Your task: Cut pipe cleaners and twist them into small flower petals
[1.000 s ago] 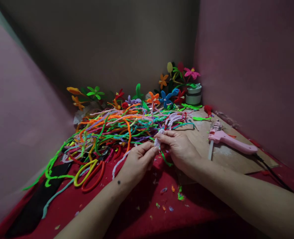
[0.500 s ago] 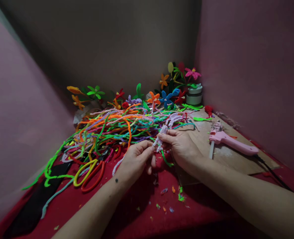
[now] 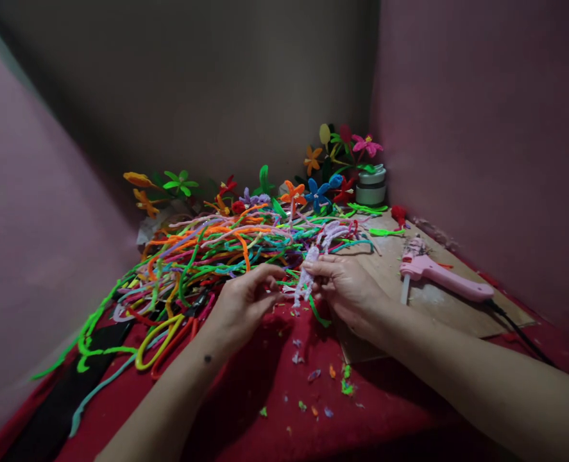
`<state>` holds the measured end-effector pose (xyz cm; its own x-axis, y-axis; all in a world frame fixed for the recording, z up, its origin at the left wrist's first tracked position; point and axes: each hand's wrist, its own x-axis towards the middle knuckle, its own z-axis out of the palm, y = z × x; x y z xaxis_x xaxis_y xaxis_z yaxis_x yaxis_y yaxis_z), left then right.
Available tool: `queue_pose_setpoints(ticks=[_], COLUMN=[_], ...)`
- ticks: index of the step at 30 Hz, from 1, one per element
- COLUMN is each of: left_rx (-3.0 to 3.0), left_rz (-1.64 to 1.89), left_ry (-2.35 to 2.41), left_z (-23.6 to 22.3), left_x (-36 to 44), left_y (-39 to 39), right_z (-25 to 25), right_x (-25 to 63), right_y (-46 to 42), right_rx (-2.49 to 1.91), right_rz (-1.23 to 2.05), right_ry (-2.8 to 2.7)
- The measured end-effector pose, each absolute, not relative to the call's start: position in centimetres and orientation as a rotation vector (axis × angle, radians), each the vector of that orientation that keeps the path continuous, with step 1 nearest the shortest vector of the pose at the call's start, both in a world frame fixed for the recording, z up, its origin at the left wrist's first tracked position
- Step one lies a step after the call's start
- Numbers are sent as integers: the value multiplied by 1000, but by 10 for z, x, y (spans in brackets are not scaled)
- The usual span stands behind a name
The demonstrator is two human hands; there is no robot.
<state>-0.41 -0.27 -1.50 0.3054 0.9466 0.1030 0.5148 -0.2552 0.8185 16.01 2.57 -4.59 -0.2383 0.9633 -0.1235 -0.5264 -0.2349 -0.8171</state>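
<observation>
My right hand [image 3: 346, 289] pinches a short, folded lilac pipe cleaner piece [image 3: 306, 277] and holds it upright over the red cloth [image 3: 246, 391]. My left hand [image 3: 240, 305] is curled beside it, fingertips close to the piece's lower end; a thin strand seems to run between them, though I cannot make it out. Both hands hover at the near edge of a big tangle of coloured pipe cleaners [image 3: 207, 250].
A pink glue gun [image 3: 442, 276] with a black cord lies on a wooden board [image 3: 409, 282] to the right. Finished pipe-cleaner flowers [image 3: 313, 186] and a small white pot [image 3: 371, 186] stand at the back corner. Walls close in left and right. Small coloured scraps [image 3: 322, 385] litter the cloth.
My left hand has drawn back to the left, away from the lilac piece. The piece now stands taller and more upright in my right hand. The view shifted slightly.
</observation>
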Motion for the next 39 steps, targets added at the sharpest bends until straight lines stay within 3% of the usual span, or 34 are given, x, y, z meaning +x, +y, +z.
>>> queue_pose_setpoints(ticks=[5, 10, 16, 27, 39], left_rx=[2311, 2240, 2034, 2656, 2845], left_rz=[1048, 1127, 1031, 858, 743], left_ry=[1099, 1017, 950, 1115, 1244], left_z=[-27, -22, -8, -11, -20], left_x=[1, 2, -3, -2, 0], left_y=[-5, -12, -14, -12, -15], right_z=[-50, -55, -53, -58, -62], right_x=[158, 157, 156, 155, 153], right_y=[26, 23, 18, 16, 16], right_rx=[-736, -673, -673, -778, -892], right_rz=[1884, 1893, 1887, 1830, 1656], right_ry=[-756, -876, -993, -1086, -1235])
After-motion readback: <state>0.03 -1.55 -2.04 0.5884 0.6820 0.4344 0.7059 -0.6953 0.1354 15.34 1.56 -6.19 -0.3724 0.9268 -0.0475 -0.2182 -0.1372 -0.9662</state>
